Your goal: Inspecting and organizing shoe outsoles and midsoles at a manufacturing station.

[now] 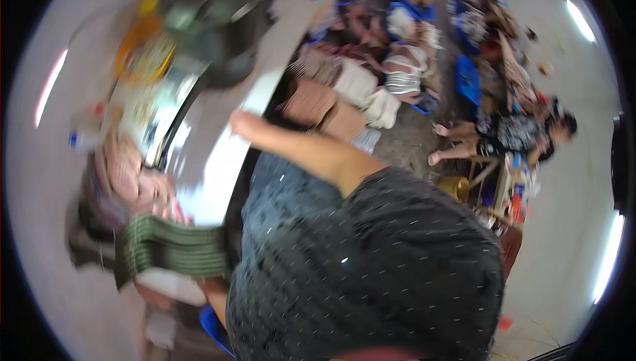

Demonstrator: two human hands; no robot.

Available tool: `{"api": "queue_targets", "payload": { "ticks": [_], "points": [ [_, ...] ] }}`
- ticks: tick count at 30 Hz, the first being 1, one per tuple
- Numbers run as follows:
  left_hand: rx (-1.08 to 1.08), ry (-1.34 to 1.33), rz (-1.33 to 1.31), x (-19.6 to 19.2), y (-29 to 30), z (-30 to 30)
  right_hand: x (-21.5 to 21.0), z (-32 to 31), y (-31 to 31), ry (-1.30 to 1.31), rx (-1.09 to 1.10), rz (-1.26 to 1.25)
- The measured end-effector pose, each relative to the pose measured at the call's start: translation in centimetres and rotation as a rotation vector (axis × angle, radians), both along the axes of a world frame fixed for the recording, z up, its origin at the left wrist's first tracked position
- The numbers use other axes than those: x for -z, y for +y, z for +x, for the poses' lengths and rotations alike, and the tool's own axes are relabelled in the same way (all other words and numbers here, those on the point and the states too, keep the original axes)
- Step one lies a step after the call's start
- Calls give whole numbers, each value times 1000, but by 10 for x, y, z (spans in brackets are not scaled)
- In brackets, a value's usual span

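Note:
A band of green striped cloth (175, 247) lies arched at the lower left, its right end smeared by motion. My left forearm (216, 301) runs up to the underside of this cloth, which hides the fingers, so their grip does not show. Across the upper middle stretches my right arm, with my right hand (243, 124) by the edge of a white tabletop (207, 185). Blur hides the fingers of that hand, and no object shows in it. Beyond it stands a blurred grey-green machine (218, 29).
Pinkish folded cloth (126, 175) is heaped at the table's left side, near an orange round container (126, 46). Brown and cream cloth stacks (331, 106) lie beside the table. Farther right are blue crates (468, 82), a yellow bucket (454, 187) and another person (517, 134) sitting.

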State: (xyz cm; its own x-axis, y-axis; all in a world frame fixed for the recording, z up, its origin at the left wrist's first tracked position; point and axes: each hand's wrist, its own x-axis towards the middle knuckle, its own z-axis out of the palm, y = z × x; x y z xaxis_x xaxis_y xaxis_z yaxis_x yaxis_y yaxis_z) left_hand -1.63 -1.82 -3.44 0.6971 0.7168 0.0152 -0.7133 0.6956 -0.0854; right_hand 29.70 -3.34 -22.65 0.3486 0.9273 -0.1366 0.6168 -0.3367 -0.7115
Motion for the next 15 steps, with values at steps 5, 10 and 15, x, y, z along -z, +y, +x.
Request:
{"api": "queue_targets", "payload": {
  "ticks": [5,10,15],
  "points": [
    [109,49,103,-11,12,13,-52,-13,-2,-338,-225,-5],
    [56,190,187,-31,20,33,-73,-10,-8,-387,-153,93],
    [6,181,198,-24,11,36,-61,-8,-8,-245,-91,13]
  ]
}}
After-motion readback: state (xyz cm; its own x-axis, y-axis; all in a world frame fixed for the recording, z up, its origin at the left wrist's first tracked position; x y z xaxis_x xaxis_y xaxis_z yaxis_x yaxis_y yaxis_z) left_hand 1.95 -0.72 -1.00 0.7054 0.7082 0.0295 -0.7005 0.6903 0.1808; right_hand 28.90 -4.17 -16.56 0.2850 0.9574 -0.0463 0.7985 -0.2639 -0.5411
